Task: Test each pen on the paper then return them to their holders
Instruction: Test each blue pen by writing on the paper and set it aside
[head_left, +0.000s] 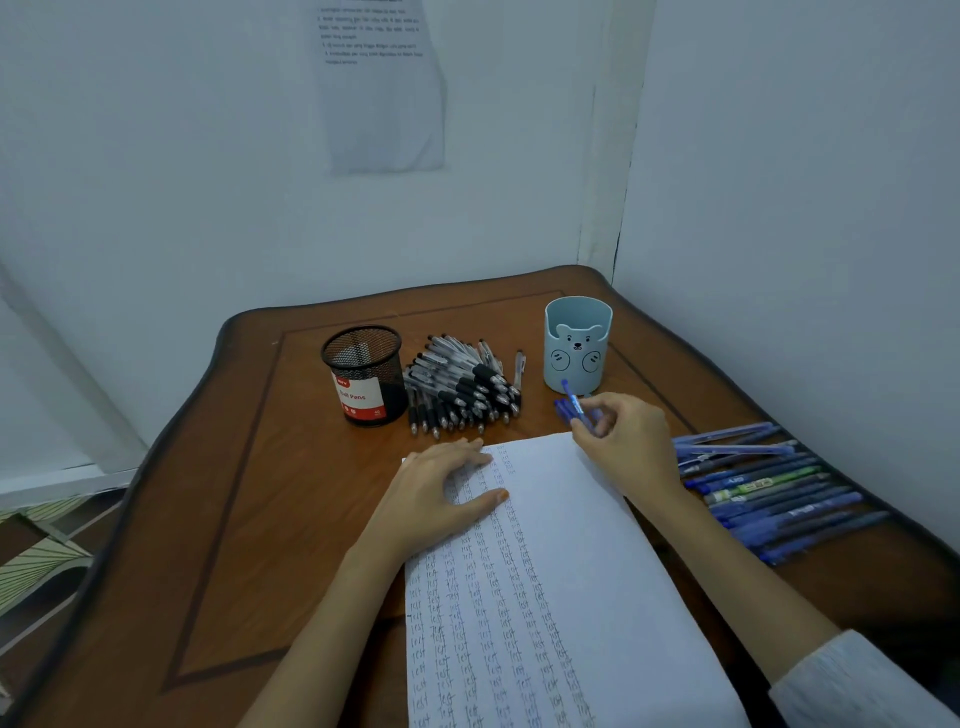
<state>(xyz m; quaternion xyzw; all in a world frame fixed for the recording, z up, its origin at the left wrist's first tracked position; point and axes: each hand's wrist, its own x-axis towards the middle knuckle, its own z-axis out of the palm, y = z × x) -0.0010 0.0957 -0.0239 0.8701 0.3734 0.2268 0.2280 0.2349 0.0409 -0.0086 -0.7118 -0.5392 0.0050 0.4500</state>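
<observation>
The right hand (623, 441) pinches a blue pen (571, 400), perhaps two, between thumb and curled fingers. It holds it just past the paper's (571, 571) far right corner, in front of the bear cup (577, 345). The left hand (441, 488) lies flat on the paper, fingers spread. Black pens (462, 384) are heaped between the mesh cup (363, 374) and the bear cup, toward the worktop's (260, 519) far edge. A pen row (769, 488) lines its right edge.

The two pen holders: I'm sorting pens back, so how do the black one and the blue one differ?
The black holder is see-through wire mesh with a red-and-white label; the blue holder is solid, with a bear face. The black holder's rim is level; the blue holder's dips in front. Both stand upright.
</observation>
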